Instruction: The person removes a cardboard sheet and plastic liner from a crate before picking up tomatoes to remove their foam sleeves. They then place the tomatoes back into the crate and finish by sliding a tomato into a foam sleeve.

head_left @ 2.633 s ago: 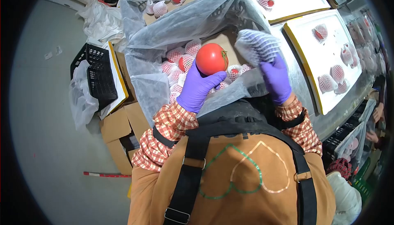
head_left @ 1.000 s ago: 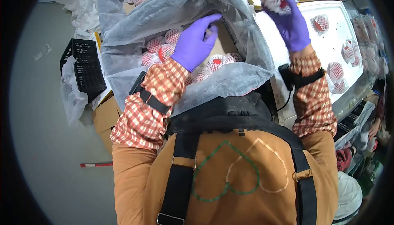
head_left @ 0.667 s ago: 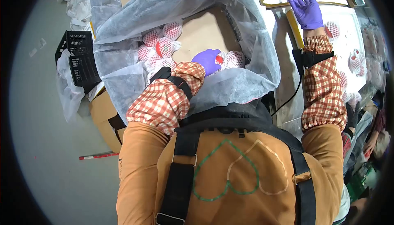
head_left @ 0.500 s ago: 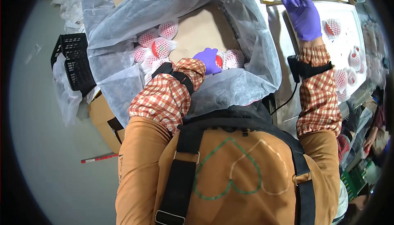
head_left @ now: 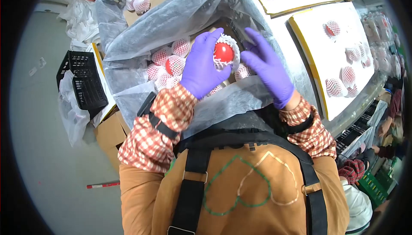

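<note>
In my purple-gloved left hand, between thumb and fingers, is a smooth, round red fruit with a white foam net around it. My right hand, also gloved in purple, is open just right of the fruit, its thumb close to the net. Both hands are above a box lined with translucent sheeting. Several netted fruits lie in the box's left side, partly behind my left hand. Another netted fruit shows between my hands. The bottom of the box is mostly hidden.
On the right, a white board with a yellow edge carries several netted fruits. More netted fruits lie in a lined box at upper left. A black crate stands left on the floor. A co-worker's sleeve shows at lower right.
My left hand has come up from inside the box holding a netted fruit. My right hand has moved left from over the boards to beside it. The view has shifted slightly.
</note>
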`<state>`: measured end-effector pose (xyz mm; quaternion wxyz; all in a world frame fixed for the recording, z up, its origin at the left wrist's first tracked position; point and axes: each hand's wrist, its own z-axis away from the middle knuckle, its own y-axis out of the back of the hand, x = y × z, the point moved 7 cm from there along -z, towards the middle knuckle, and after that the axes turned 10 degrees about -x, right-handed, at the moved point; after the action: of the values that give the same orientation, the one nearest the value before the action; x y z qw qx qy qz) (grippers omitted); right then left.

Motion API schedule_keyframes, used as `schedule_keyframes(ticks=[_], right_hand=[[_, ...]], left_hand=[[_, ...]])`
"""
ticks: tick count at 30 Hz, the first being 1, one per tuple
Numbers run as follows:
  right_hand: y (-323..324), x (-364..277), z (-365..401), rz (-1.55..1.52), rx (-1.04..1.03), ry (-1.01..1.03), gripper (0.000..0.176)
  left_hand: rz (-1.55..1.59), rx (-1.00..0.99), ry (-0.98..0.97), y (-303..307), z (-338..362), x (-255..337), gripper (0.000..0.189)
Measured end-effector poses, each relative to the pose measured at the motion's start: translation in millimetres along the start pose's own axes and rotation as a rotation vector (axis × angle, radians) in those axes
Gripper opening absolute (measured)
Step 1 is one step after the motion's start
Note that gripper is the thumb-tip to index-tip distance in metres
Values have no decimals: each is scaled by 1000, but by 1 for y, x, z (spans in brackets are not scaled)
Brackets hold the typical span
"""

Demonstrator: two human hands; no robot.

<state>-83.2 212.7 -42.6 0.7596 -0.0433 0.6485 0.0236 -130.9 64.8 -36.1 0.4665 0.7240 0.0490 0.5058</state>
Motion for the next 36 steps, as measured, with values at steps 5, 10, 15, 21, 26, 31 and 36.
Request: schedule_keyframes(ticks=[5,10,15,21,26,31,36], right_hand=[[-53,4,-3,-193,-165,22,53],[-63,23,-7,-416,-62,-6,38],[-77,13,-6,-89,-96,153,32],[-55,-10,-15,299,-51,273,29],[-27,12,-8,-97,-225,-169,35],[-46,9,9,-922,-394,-46,38],[-67,-10,20,-1173,-579,272,42]], left_hand=[[-13,32,-98,26,32,31,87],[247,67,-30,20,60,-6,95],[317,90,278,19,71,-30,94],[805,112,145,30,76,-16,86],[1945,153,112,28,77,-3,77],[2288,-46,23,13,78,-24,68],[2069,130,330,7,83,-24,88]])
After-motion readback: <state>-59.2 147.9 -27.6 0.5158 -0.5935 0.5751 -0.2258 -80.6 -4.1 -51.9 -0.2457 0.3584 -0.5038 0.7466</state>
